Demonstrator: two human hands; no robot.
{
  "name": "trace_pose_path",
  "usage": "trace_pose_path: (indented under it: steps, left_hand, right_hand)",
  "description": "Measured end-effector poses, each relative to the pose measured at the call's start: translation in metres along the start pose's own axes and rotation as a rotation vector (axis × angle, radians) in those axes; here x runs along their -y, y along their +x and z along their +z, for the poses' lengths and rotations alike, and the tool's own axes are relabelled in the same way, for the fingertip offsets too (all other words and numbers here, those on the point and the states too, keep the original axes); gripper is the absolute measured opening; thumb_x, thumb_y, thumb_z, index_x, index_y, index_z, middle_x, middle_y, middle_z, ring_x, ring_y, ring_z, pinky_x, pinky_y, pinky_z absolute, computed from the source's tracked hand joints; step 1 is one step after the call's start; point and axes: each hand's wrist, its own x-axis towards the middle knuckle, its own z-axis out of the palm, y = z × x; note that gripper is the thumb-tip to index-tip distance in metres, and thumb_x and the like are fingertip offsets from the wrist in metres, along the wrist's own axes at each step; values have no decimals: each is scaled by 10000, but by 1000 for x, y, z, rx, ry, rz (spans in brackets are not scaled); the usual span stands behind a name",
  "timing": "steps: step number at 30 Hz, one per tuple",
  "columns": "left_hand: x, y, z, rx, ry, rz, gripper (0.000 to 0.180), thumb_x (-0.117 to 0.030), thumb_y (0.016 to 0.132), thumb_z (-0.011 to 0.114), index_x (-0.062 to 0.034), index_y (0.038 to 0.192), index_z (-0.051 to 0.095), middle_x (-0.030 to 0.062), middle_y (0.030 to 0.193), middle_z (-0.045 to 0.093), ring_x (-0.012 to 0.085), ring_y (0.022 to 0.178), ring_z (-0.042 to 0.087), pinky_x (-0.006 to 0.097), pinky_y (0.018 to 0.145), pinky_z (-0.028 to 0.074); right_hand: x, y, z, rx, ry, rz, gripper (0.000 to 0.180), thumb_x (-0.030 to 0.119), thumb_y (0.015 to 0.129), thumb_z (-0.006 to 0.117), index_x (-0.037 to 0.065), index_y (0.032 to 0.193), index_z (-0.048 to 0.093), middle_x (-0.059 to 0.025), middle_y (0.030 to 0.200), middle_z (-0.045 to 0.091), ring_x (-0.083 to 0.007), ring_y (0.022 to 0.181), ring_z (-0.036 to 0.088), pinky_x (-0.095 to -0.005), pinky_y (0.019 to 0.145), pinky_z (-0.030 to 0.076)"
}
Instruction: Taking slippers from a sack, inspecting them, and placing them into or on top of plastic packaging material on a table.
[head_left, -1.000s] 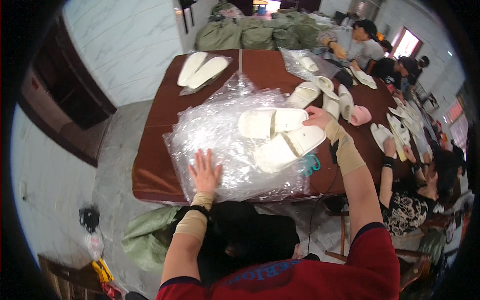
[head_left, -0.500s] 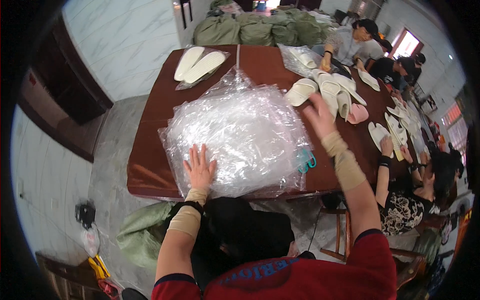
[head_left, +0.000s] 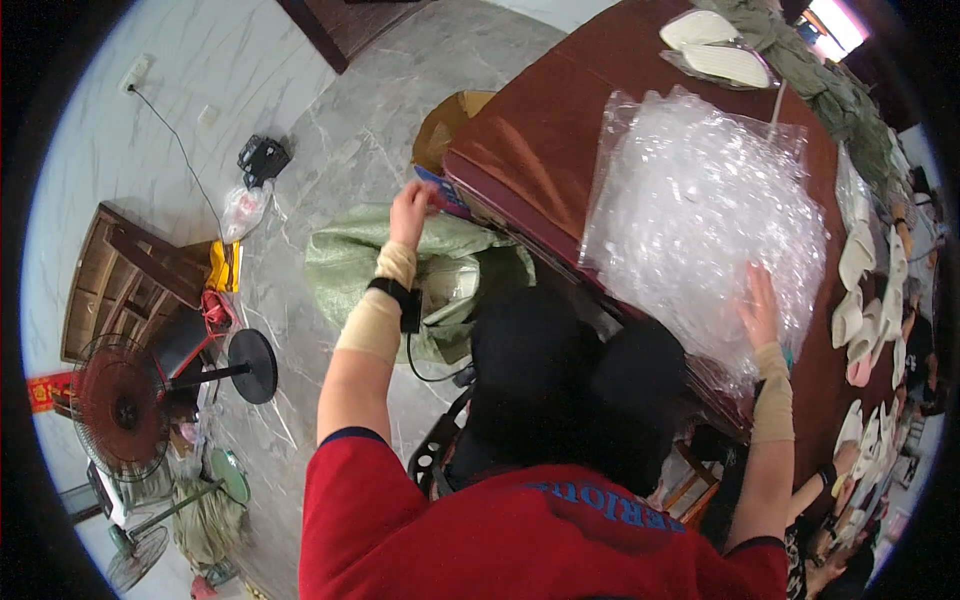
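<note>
My right hand [head_left: 759, 308] lies on the near right part of a wide pile of clear plastic bags [head_left: 690, 190], fingers stretched out. The pile rests on a brown-covered table [head_left: 540, 120]. My left hand [head_left: 409, 213] is off the table at the left, its fingers loosely bent and apart, with nothing visible in them. It hovers above a green woven sack [head_left: 345, 250], close to the table's edge and a blue-sided cardboard box [head_left: 440, 130]. Pale things [head_left: 452, 285] show in the sack's mouth; their kind I cannot make out.
A pair of white slippers [head_left: 715, 50] in a clear bag lies at the table's far end. More white slippers [head_left: 858, 255] line its right side, with people's arms beside them. Standing fans [head_left: 120, 405] and a wooden shelf piece [head_left: 130, 280] are at the left.
The view has swung left and down. My left hand has left the bag pile for the space over the sack. My right hand has come down from near the slippers onto the bags.
</note>
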Motion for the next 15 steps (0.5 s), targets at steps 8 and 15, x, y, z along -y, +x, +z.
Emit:
trace_pose_path:
  steps: [8, 15]
  left_hand:
    - [269, -87, -42, 102, 863, 43, 190, -186, 903, 491, -72, 996, 612, 176, 962, 652, 340, 913, 628, 420, 781, 503]
    - [244, -114, 18, -300, 1201, -369, 444, -139, 838, 528, -84, 1272, 446, 139, 1194, 495, 356, 1079, 515, 447, 786, 510]
  right_hand:
    - [-39, 1, 28, -54, -51, -158, 566, 204, 907, 459, 56, 1430, 299, -168, 1487, 269, -333, 1375, 242, -397, 1129, 185]
    - [-106, -53, 5, 125, 132, 191, 617, 260, 927, 465, 2, 1435, 228, -161, 1481, 282, -272, 1370, 257, -369, 1129, 185]
